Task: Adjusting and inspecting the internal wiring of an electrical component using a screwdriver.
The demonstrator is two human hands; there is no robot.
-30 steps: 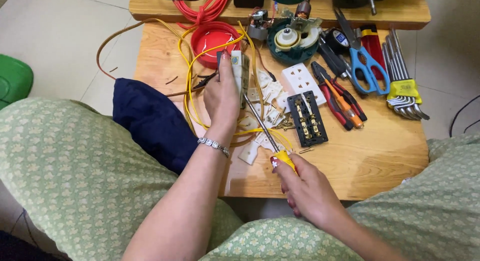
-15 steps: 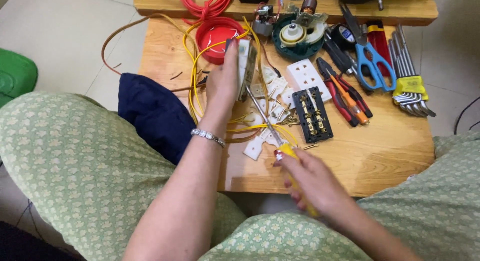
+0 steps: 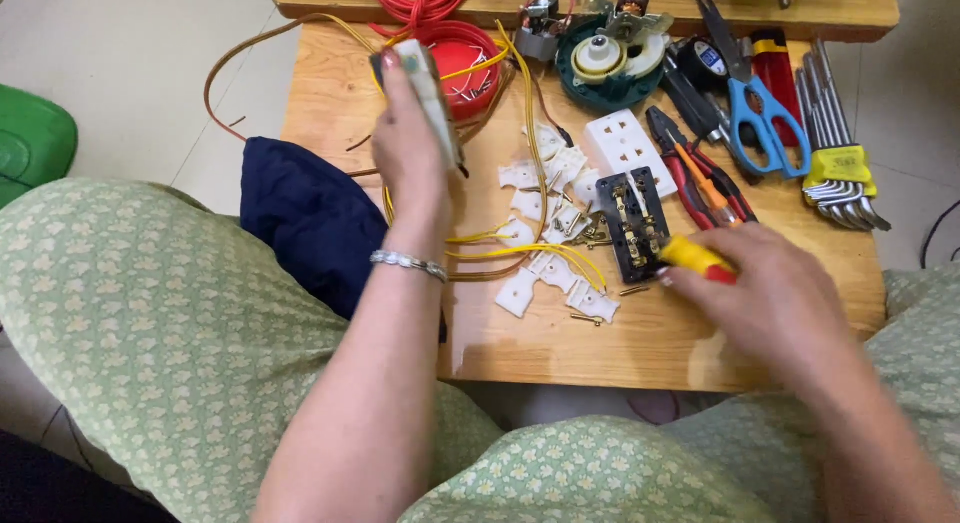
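Observation:
My left hand is raised over the left half of the low wooden table and grips a pale, flat switch plate tilted on edge. Yellow wires run below it across the board. My right hand lies at the right, closed on a screwdriver with a yellow and red handle; its shaft is hidden. Just left of that handle sits a black socket base with brass contacts. White plastic pieces and small brass screws are scattered between the hands.
A white socket cover, red-handled pliers, blue scissors, a set of hex keys, a green round motor part and a red coil of wire lie along the back. A dark blue cloth hangs at the left edge.
My right hand has swung right with the screwdriver, away from the plate. My left hand has lifted the plate and turned it on edge.

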